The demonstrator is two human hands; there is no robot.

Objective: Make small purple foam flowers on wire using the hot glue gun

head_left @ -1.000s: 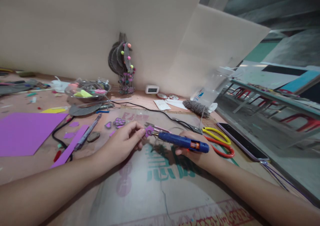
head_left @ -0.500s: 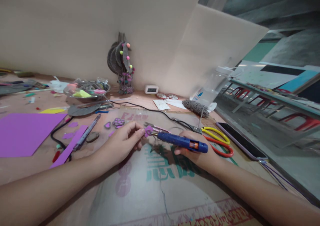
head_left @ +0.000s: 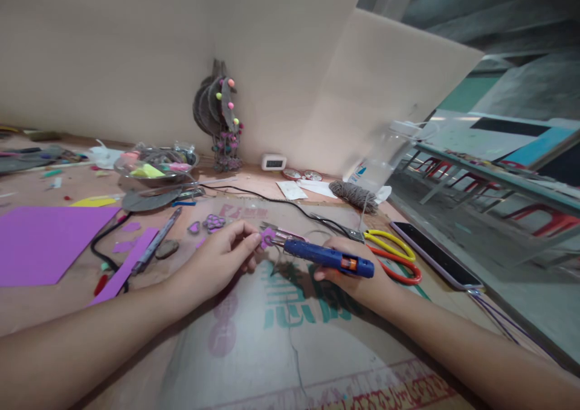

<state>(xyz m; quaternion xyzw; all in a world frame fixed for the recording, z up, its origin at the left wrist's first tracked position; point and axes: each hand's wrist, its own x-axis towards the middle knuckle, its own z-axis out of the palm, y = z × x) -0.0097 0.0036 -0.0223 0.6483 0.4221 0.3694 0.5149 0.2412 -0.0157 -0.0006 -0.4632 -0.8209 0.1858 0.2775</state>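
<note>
A: What's the setting?

B: A pale wall (head_left: pixel 122 66) backs a cluttered tabletop (head_left: pixel 27 313), with a printed cardboard sheet (head_left: pixel 254 349) lying under both hands. Off to the right, beyond the table's edge, there's a long table (head_left: pixel 489 174) with red stools (head_left: pixel 550 220) beneath it.

A: And the left hand (head_left: pixel 231 247)?

B: It has a small purple piece (head_left: pixel 267 237) pinched between thumb and fingertips, held just above the cardboard, about midway between the 2 hands.

A: What's in the right?

B: The right hand (head_left: pixel 339 271) is wrapped around a blue glue gun (head_left: pixel 328 258), its nozzle pointing left at the purple piece. They meet in this view, but I can't tell whether the tip actually touches.

A: What lies near the hands?

B: Beside the right hand, scissors (head_left: pixel 392 236) with 1 yellow loop and 1 orange-red loop, then a phone (head_left: pixel 430 253) farther right. Behind the left hand sit a small purple heart (head_left: pixel 194 227) and a purple-and-grey cluster (head_left: pixel 214 221). Left of that forearm: a pen (head_left: pixel 156 241), a purple strip (head_left: pixel 129 265) and a large purple sheet (head_left: pixel 49 244).

A: Along the back?

B: A filled bowl (head_left: pixel 156 177), a small white clock (head_left: pixel 273 162) and a grey yarn bundle (head_left: pixel 353 195).
</note>
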